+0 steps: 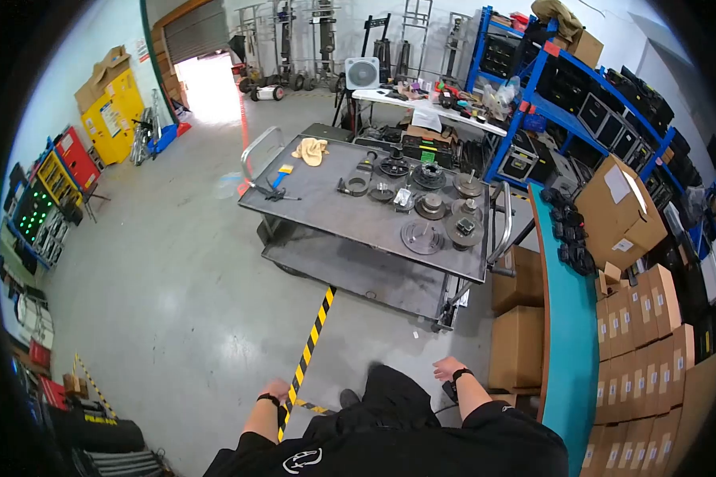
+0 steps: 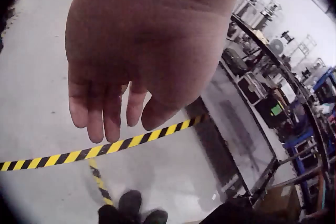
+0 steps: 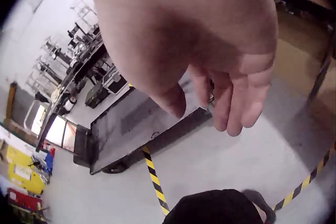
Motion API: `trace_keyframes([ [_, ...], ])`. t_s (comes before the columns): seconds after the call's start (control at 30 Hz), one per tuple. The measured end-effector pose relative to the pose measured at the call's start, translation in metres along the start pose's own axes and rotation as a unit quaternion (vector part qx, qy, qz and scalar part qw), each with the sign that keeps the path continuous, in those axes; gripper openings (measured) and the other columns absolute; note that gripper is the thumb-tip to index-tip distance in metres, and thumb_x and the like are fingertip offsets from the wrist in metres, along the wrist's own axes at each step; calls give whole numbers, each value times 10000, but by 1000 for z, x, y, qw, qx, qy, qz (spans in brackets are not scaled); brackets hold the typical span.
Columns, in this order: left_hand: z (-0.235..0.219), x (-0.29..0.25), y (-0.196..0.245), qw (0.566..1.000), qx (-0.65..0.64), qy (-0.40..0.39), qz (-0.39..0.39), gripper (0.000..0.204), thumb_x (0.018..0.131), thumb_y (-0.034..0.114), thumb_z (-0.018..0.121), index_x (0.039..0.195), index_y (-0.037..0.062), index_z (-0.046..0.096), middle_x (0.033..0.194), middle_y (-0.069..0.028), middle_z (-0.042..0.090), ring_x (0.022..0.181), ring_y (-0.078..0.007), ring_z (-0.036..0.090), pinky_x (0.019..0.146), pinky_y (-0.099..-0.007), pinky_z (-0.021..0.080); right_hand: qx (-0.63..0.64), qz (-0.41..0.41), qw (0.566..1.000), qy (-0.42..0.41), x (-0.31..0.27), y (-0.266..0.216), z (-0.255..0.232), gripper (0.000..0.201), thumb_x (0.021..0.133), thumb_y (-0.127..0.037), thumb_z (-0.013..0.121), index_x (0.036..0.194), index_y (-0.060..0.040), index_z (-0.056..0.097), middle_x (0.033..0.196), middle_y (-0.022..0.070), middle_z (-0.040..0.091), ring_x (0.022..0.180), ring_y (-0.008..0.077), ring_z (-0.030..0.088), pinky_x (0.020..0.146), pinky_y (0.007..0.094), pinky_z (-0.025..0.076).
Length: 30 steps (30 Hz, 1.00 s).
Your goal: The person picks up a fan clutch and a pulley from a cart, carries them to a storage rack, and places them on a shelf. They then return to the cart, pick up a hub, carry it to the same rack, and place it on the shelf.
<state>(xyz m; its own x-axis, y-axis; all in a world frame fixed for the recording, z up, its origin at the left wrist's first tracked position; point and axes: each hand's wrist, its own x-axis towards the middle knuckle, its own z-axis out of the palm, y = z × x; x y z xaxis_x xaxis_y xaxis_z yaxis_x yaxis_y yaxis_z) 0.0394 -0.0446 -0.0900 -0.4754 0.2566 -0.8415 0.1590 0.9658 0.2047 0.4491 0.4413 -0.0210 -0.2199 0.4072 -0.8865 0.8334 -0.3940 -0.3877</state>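
Both hands hang in front of the body and hold nothing. My left hand [image 1: 276,389] is above the floor beside the striped tape; its fingers [image 2: 96,113] hang loosely in the left wrist view. Farther right, my right hand [image 1: 449,369] hangs with relaxed fingers [image 3: 239,103], near the stacked cartons. Ahead of both hands, apart from them, stands a two-tier metal cart [image 1: 326,211]. Several round metal parts, among them a flat disc [image 1: 423,237], lie on its right half. A blue-handled brush [image 1: 281,175] and a crumpled tan cloth [image 1: 311,151] lie toward its left end.
Yellow-black tape [image 1: 314,332] runs along the floor to the cart. A teal-topped bench [image 1: 565,334] stands at the right, with cardboard boxes [image 1: 519,346] below its edge. Blue shelving [image 1: 561,119] and a white table [image 1: 445,111] with clutter stand behind the cart.
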Motion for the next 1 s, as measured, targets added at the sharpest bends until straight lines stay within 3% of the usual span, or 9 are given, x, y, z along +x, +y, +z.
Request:
trace_keyframes([
  [0.07,-45,-12,83,996,-36,30,70,258,812,254,582,807,33,715,725,-142,693,724,-263,682,642,-418,512,59,31,996,-55,17,-18,0,489,919,-274,626,1284,37,532,1199,190,657,989,315,683,772,389,552],
  [0.2,-93,6,206,974,-163,-37,150,290,872,269,613,1024,35,689,855,-79,713,750,-168,677,625,-353,518,46,26,996,-66,32,-107,-11,516,908,-293,646,1306,18,540,1235,196,643,1090,315,653,828,401,544],
  [0.3,-123,36,280,965,-159,-133,164,363,892,296,649,1177,72,632,957,-52,710,833,-135,675,665,-307,521,-130,-80,986,-70,39,-199,-17,570,880,-365,675,1303,0,560,1239,232,635,1061,321,663,852,427,545],
  [0.37,-158,39,326,958,-143,-182,171,409,886,327,672,1204,76,616,966,-48,707,858,-135,676,678,-297,520,-306,-338,890,0,68,-253,-24,570,855,-351,706,1291,-6,577,1211,197,655,1048,266,658,878,383,532],
  [0.47,-217,49,384,934,-111,-285,187,527,860,404,726,1248,74,589,984,-48,705,894,-140,679,702,-275,517,-246,-364,896,-71,51,-348,-32,633,822,-378,745,1296,1,565,1138,194,680,1002,267,667,866,369,532],
  [0.7,-351,62,551,908,-205,-164,327,489,839,286,782,1239,86,584,984,-37,676,862,-146,660,689,-282,512,-220,-418,880,-54,-17,-490,-53,667,802,-428,745,1293,-24,542,1062,212,691,987,351,673,855,406,520],
  [0.77,-380,77,600,879,-234,-170,379,503,831,264,793,1244,86,568,974,-43,670,881,-145,653,718,-294,523,-201,-420,884,-31,-22,-494,-56,654,810,-420,741,1291,-26,541,1057,213,692,987,358,672,855,409,519],
  [0.9,-413,123,702,856,-129,49,498,719,792,326,825,1354,59,462,1161,-127,622,935,-195,647,809,-348,536,-164,-393,903,47,-34,-482,-65,574,848,-352,724,1283,-26,541,1074,216,685,1011,367,663,862,415,520],
  [1.0,-437,129,779,853,-73,148,494,943,677,406,875,1408,45,400,1346,-214,472,1160,-298,553,956,-413,495,-123,-332,928,115,-57,-471,-70,542,858,-306,730,1280,-23,541,1083,213,680,1018,354,663,857,415,527],
])
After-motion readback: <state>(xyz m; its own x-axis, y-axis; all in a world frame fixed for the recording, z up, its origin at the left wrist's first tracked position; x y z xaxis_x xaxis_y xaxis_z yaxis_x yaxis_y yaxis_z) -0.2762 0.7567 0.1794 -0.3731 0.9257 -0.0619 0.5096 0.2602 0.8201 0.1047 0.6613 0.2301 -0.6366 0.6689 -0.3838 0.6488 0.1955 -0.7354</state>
